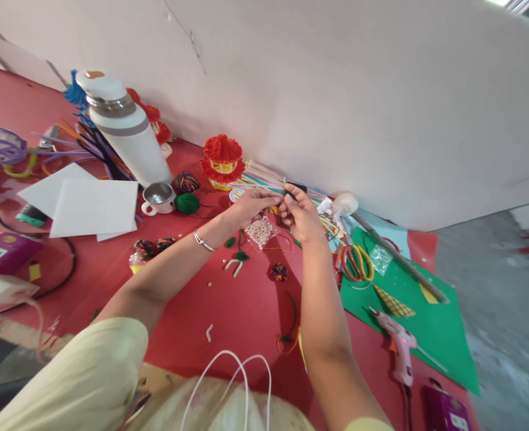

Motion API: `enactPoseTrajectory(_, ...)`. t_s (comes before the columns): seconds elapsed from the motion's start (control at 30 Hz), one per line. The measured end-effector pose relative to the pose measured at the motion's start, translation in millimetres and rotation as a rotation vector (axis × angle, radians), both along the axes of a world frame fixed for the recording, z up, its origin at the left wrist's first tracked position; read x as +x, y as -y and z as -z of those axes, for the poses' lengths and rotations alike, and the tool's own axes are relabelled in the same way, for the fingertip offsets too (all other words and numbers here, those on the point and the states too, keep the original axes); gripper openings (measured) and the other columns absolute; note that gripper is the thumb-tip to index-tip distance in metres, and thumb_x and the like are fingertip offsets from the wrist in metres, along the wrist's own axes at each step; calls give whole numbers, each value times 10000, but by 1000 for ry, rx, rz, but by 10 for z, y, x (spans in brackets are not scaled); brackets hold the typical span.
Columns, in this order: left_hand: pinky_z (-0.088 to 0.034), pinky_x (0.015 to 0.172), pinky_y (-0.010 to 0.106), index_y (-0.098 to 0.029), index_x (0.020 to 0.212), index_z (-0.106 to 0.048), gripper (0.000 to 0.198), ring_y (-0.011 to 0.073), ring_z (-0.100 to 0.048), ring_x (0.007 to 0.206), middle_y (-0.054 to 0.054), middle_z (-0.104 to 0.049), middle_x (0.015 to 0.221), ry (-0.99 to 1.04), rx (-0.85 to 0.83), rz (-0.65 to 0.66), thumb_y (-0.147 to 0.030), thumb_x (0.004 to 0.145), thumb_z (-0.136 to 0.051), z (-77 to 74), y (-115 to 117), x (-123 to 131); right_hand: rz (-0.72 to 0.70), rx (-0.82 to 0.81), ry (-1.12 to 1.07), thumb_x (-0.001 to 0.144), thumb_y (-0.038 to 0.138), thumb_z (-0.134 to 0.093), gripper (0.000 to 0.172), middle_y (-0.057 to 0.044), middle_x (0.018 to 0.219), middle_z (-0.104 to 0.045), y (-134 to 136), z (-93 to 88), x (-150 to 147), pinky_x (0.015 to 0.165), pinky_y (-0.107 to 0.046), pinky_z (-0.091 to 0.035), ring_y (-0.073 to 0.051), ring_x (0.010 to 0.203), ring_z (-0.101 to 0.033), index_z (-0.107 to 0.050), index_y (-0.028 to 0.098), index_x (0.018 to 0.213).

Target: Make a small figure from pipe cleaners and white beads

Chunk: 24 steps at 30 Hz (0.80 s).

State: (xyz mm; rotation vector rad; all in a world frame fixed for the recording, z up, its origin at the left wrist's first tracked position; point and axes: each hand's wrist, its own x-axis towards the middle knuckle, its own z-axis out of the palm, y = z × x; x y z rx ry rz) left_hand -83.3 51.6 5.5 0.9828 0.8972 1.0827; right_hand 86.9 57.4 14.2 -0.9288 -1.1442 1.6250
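Note:
Both hands meet in the air over the far middle of the table. My left hand (256,205), with a bangle on its wrist, is closed in a pinch, its fingertips reaching to the right hand. My right hand (304,216) is closed around a small dark, thin piece (290,194) whose kind I cannot make out. Whether the left fingertips grip the same piece is too small to tell. Just below the hands lies a patch of pearl beads (260,232). Near it are a dark green bit of yarn (242,255) and a multicoloured pompom (279,272).
A white flask (127,134), a steel-lined cup (158,197) and a green yarn ball (187,203) stand left. Behind is a red-roofed craft piece (222,158). Scissors (358,263) and a glue gun (399,347) lie right, on or beside green sheet (444,341). White squares (94,206) lie left.

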Motion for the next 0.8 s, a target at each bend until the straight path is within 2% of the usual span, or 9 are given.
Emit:
enactPoseTrajectory(0.07,-147,387,205,-125,955,-792,283,31,-383,444,31,-677,695,49,24,33,-355,794,-835,6,7,-1,3,-13,1,741,433,-880,629,81,678,-633,-4,15,-2,450,-166,-332,-73,529,-517,-576,267,1266)
enactPoseTrajectory(0.17,-170,391,203,-117,927,-784,276,23,-371,423,23,-683,671,57,51,-12,-313,753,-873,15,13,1,6,-17,24,726,432,-893,618,73,674,-646,-10,30,-6,442,-165,-326,-73,521,-523,-590,256,1236)
enactPoseTrajectory(0.3,-329,458,190,-106,782,-734,218,55,-532,498,54,-717,692,63,116,-13,-255,735,-885,3,14,-7,-33,-3,65,737,452,-891,546,57,672,-658,-5,36,-15,441,-170,-339,-76,527,-540,-633,237,1167)
enactPoseTrajectory(0.37,-370,492,192,-109,739,-702,203,61,-555,516,58,-720,691,54,150,-9,-230,753,-865,-13,17,-16,-57,15,80,756,472,-878,511,52,670,-654,4,37,-27,447,-177,-353,-78,532,-545,-654,230,1146)
enactPoseTrajectory(0.5,-305,466,197,-119,699,-671,177,32,-445,448,26,-672,616,-20,142,-7,-201,818,-772,-64,24,-29,-44,48,110,786,520,-849,469,50,678,-643,29,38,-68,462,-191,-371,-81,542,-549,-670,242,1118)
enactPoseTrajectory(0.57,-265,459,201,-131,668,-653,189,24,-392,435,-9,-614,564,-65,118,-50,-174,837,-726,-102,27,-35,-32,56,152,792,541,-838,455,36,714,-664,39,42,-83,474,-201,-388,-93,573,-572,-676,250,1102)
enactPoseTrajectory(0.67,-258,478,198,-138,652,-647,186,18,-388,468,-28,-584,586,-94,124,-126,-110,833,-682,-165,34,-51,-30,82,236,765,547,-854,426,5,766,-701,43,55,-79,484,-214,-408,-110,602,-587,-704,240,1019)
enactPoseTrajectory(0.8,-227,481,215,-144,660,-651,177,28,-372,477,-29,-543,576,-133,134,-111,-108,828,-692,-237,39,-109,-6,159,314,772,533,-844,354,-5,733,-697,57,56,-53,484,-220,-403,-102,568,-547,-721,212,858)
